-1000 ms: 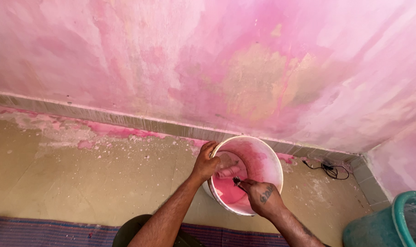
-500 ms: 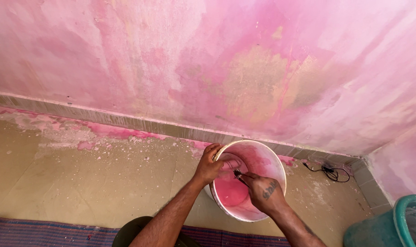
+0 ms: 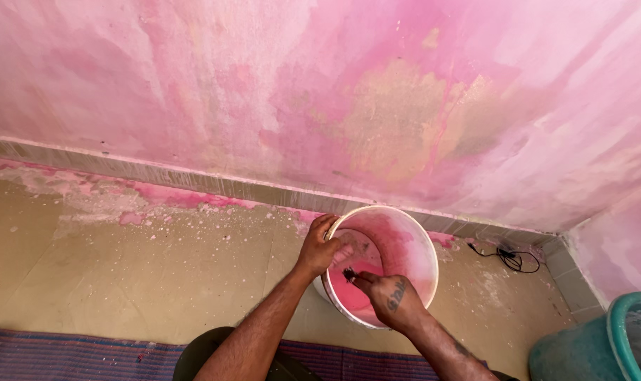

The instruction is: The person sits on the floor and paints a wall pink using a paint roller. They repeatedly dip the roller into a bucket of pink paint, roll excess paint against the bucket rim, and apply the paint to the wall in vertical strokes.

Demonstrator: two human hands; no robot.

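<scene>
Nearest, at 6 o'clock, a striped mat (image 3: 66, 356) lies along the bottom edge, with a dark knee (image 3: 214, 353) between the forearms. Just beyond, the right hand (image 3: 391, 300) is closed around a small dark brush (image 3: 348, 274), its tip down inside the bucket (image 3: 415, 243). The left hand (image 3: 320, 247) curls over the bucket's rim at 9 o'clock, fingers hooked inside and thumb outside, keeping it tilted toward the person. The bucket sits on the floor (image 3: 123, 268) at about 5 o'clock in the view, close to the skirting (image 3: 158, 176), with pink paint (image 3: 352, 293) pooled at its low side. A teal tub (image 3: 602, 346) stands at 4 o'clock, and a black cable (image 3: 507, 257) lies at 3 o'clock by the corner. Farthest is the patchy pink wall (image 3: 299, 92). Because the bucket is tipped, paint may slop over the low rim onto the floor or mat if the left hand slips on a wet edge; a loaded brush may drip too.
</scene>
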